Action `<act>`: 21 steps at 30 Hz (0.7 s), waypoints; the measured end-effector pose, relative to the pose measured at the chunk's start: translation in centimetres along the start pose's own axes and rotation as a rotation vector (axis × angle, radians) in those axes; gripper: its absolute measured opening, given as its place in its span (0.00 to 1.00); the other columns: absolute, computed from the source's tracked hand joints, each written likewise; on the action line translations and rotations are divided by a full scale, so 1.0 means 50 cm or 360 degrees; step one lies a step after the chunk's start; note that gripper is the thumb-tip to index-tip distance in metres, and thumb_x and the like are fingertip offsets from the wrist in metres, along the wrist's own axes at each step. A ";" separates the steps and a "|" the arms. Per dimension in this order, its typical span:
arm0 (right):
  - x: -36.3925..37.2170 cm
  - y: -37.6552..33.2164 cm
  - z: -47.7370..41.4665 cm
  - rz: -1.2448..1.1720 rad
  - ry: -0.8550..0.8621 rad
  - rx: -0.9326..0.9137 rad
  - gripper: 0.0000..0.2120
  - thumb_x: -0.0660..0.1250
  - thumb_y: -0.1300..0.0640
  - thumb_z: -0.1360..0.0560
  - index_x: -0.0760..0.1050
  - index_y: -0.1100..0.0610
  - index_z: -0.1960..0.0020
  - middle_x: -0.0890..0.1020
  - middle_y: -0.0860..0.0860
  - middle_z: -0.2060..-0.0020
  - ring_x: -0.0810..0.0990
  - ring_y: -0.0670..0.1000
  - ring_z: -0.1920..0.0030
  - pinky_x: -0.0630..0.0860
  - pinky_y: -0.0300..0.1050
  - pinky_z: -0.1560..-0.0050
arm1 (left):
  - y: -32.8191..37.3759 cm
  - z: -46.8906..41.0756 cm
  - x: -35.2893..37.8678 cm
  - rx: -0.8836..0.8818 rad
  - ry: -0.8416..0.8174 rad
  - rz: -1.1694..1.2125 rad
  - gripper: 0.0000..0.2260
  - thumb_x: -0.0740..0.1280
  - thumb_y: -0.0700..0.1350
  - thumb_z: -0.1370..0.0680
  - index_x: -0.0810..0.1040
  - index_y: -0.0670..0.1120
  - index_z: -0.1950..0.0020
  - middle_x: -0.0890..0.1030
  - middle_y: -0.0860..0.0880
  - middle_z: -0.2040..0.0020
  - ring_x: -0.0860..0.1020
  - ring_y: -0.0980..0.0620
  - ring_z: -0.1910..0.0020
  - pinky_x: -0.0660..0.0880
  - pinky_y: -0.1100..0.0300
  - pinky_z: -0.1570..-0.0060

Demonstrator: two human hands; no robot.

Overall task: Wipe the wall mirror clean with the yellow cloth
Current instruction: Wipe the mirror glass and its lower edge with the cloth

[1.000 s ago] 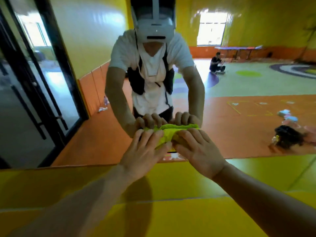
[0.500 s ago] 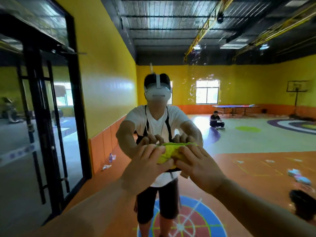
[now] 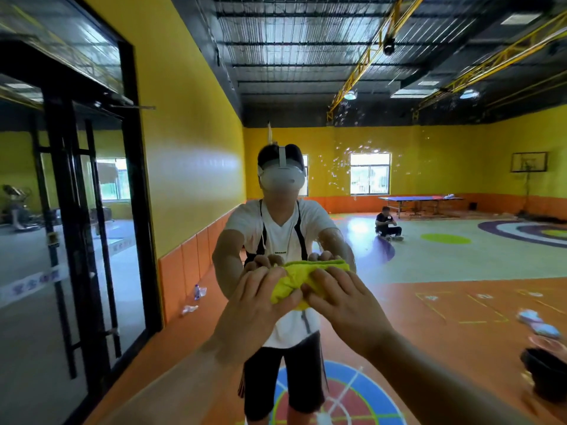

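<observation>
We pressed the yellow cloth (image 3: 302,279), long axis level, to the wall mirror (image 3: 445,259) with left grip (image 3: 254,306) and right grip (image 3: 345,303) (both clasping it), droplets (image 3: 342,156) lying above-right.

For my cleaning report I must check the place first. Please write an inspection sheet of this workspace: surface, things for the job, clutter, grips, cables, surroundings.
Surface: mirror, with white specks spattered on its upper part.
Job's things: yellow cloth, bunched and pressed on the mirror.
Clutter: bottles on the floor by the wall and a dark object at right, both in the reflection.
Grips: left hand and right hand hold the cloth side by side.
Cables: nothing seen.
Surroundings: reflected hall with a glass door, a table tennis table and a seated person.
</observation>
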State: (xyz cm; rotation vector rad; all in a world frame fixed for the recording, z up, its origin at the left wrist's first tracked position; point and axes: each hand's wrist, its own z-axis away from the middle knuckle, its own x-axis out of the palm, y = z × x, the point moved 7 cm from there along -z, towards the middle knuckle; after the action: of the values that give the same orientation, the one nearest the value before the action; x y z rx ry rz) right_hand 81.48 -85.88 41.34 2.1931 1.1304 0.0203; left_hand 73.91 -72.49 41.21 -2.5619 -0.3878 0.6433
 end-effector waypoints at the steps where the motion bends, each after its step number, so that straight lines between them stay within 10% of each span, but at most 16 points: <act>1: -0.005 0.008 -0.010 -0.0011 -0.0003 -0.0031 0.15 0.53 0.61 0.15 0.79 0.54 0.42 0.80 0.59 0.42 0.80 0.63 0.47 0.79 0.58 0.46 | -0.003 -0.010 -0.008 0.0019 0.0011 -0.0019 0.19 0.64 0.47 0.22 0.71 0.58 0.31 0.77 0.42 0.35 0.71 0.41 0.37 0.72 0.47 0.39; 21: -0.176 0.482 -0.542 0.0225 0.0316 0.0098 0.16 0.69 0.52 0.28 0.79 0.50 0.41 0.78 0.57 0.40 0.74 0.62 0.42 0.70 0.53 0.48 | -0.345 -0.634 -0.246 -0.0049 0.0427 -0.0133 0.25 0.73 0.46 0.25 0.70 0.61 0.31 0.73 0.45 0.36 0.70 0.41 0.41 0.68 0.50 0.44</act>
State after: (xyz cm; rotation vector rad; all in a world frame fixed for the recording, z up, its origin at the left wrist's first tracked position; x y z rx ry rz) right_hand 85.24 -87.28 78.43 2.3633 1.0914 0.2734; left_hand 76.74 -74.15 79.22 -2.5995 -0.4120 0.2604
